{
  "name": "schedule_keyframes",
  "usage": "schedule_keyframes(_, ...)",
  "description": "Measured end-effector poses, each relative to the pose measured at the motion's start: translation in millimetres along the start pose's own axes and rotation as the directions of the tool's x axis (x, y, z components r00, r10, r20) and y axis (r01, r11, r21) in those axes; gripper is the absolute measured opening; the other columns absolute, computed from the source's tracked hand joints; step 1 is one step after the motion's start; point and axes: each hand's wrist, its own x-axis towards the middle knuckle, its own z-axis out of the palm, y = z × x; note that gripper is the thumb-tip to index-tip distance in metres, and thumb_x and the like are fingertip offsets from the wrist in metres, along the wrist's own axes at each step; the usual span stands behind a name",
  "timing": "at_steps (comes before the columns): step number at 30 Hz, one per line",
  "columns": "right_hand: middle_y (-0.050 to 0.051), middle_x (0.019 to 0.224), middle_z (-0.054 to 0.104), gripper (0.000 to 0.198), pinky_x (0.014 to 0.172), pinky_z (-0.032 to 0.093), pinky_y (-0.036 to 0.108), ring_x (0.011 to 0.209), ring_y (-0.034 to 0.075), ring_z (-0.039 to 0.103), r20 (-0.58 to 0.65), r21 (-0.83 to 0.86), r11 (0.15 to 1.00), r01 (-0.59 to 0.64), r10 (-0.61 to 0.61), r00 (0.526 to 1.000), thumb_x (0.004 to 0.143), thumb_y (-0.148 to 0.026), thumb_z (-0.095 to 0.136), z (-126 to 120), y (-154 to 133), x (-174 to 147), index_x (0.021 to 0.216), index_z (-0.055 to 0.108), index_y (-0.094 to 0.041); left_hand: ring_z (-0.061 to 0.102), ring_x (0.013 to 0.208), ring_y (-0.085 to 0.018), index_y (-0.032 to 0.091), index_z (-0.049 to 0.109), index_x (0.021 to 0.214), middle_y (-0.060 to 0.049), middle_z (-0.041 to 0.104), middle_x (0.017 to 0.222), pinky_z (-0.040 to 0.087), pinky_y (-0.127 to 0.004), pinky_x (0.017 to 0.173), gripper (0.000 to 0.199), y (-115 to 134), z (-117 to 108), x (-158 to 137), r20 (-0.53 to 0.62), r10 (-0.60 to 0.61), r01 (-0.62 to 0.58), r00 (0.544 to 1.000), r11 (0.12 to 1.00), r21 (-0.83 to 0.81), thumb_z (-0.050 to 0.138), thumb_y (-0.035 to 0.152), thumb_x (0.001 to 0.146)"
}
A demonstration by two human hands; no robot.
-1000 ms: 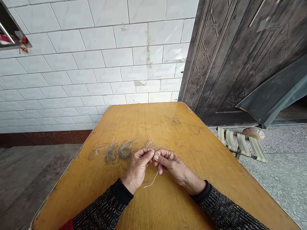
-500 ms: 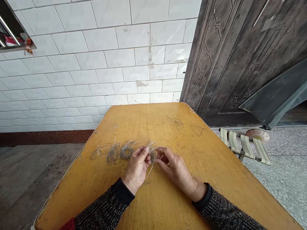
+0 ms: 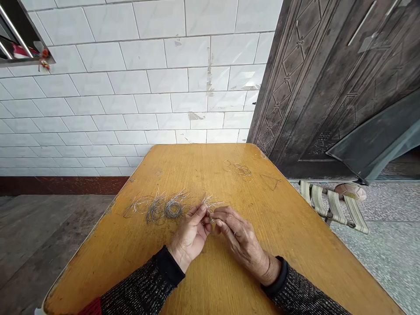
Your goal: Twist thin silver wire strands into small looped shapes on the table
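Between my two hands is a small bundle of thin silvery wire (image 3: pixel 209 201), its loose ends fanning up and to the right. My left hand (image 3: pixel 194 227) pinches the bundle between thumb and fingers. From the right, my right hand (image 3: pixel 239 234) closes thumb and fingertips on the same wire, covering most of it. Close to my left hand lies a round wire coil (image 3: pixel 173 209). Further left on the table are a looser grey wire coil (image 3: pixel 155 211) and some thin open wire loops (image 3: pixel 139 204).
The wooden table (image 3: pixel 197 170) reaches the white tiled wall (image 3: pixel 144 100). Towards its far right lie more wire loops (image 3: pixel 243 169) and a bent wire piece (image 3: pixel 271 180). A strapped folding stool (image 3: pixel 333 201) stands on the floor to the right, near a dark carved door (image 3: pixel 305 87).
My right hand has moved in with its fingers closing on the wire bundle. The wire end that hung down below my hands no longer shows. The view has shifted slightly.
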Motion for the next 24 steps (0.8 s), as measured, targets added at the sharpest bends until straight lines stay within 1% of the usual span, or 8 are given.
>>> schedule_keyframes(4,0.008,0.092,0.060,0.020,0.076,0.050,0.031,0.089,0.017,0.058,0.039,0.039,0.999,-0.006,0.005,0.999,0.088,-0.017,0.046,-3,-2,2,0.102,0.059,-0.022,0.051,0.060,-0.005,0.014,0.061,0.069,0.003,0.056,0.068,0.041,-0.018,0.053,0.018,3,0,0,0.043,-0.023,0.023,0.999,1.000,0.000,0.075,0.023,0.064)
schedule_keyframes(10,0.008,0.093,0.063,0.019,0.078,0.049,0.032,0.093,0.018,0.058,0.007,0.091,0.995,-0.031,0.030,1.000,0.087,-0.018,0.048,-7,-7,1,0.098,0.063,-0.022,0.054,0.062,-0.006,0.014,0.062,0.069,0.002,0.059,0.070,0.041,-0.017,0.054,0.018,3,-2,2,0.048,-0.035,0.035,0.998,0.999,-0.006,0.075,0.025,0.063)
schedule_keyframes(13,0.008,0.089,0.065,0.019,0.080,0.048,0.032,0.094,0.019,0.058,0.060,0.172,0.980,-0.096,0.086,0.994,0.088,-0.021,0.047,-8,-9,1,0.090,0.066,-0.020,0.053,0.060,-0.006,0.014,0.063,0.068,0.002,0.059,0.068,0.041,-0.016,0.052,0.019,7,-1,2,0.049,-0.032,0.032,0.998,0.999,0.003,0.076,0.024,0.061)
schedule_keyframes(17,0.008,0.078,0.066,0.034,0.086,0.044,0.036,0.096,0.021,0.057,0.111,0.289,0.932,-0.218,0.194,0.975,0.090,-0.030,0.042,-9,-6,4,0.070,0.067,-0.018,0.053,0.059,-0.006,0.013,0.062,0.066,0.002,0.059,0.067,0.039,-0.016,0.051,0.020,12,1,1,0.030,-0.014,0.013,0.999,0.999,0.032,0.076,0.026,0.061)
schedule_keyframes(19,0.007,0.068,0.065,0.038,0.087,0.042,0.036,0.096,0.022,0.057,0.099,0.376,0.885,-0.276,0.258,0.961,0.089,-0.034,0.043,-8,-2,4,0.064,0.066,-0.018,0.054,0.060,-0.006,0.013,0.062,0.067,0.002,0.060,0.069,0.039,-0.016,0.051,0.019,14,3,0,0.028,-0.009,0.008,1.000,0.999,0.048,0.075,0.026,0.062)
schedule_keyframes(20,0.006,0.062,0.064,0.038,0.084,0.044,0.035,0.091,0.021,0.059,0.096,0.433,0.845,-0.314,0.304,0.948,0.089,-0.036,0.044,-7,0,3,0.064,0.066,-0.018,0.055,0.061,-0.006,0.013,0.062,0.068,0.001,0.061,0.070,0.039,-0.016,0.052,0.019,15,3,0,0.034,-0.010,0.008,0.999,0.999,0.051,0.075,0.026,0.063)
schedule_keyframes(22,0.002,0.052,0.060,0.034,0.067,0.047,0.029,0.067,0.016,0.060,0.106,0.569,0.718,-0.400,0.419,0.902,0.088,-0.039,0.046,-5,3,1,0.070,0.067,-0.019,0.056,0.063,-0.007,0.014,0.062,0.070,0.001,0.061,0.071,0.041,-0.017,0.054,0.018,15,4,-1,0.056,-0.009,0.007,0.998,0.999,0.042,0.075,0.025,0.064)
schedule_keyframes(24,-0.001,0.047,0.057,0.029,0.050,0.044,0.022,0.045,0.010,0.051,0.130,0.704,0.552,-0.447,0.518,0.845,0.086,-0.041,0.049,-2,4,0,0.078,0.067,-0.019,0.057,0.065,-0.008,0.014,0.062,0.071,0.002,0.061,0.071,0.042,-0.018,0.057,0.017,15,4,-1,0.088,-0.010,0.009,0.996,1.000,0.017,0.074,0.024,0.064)
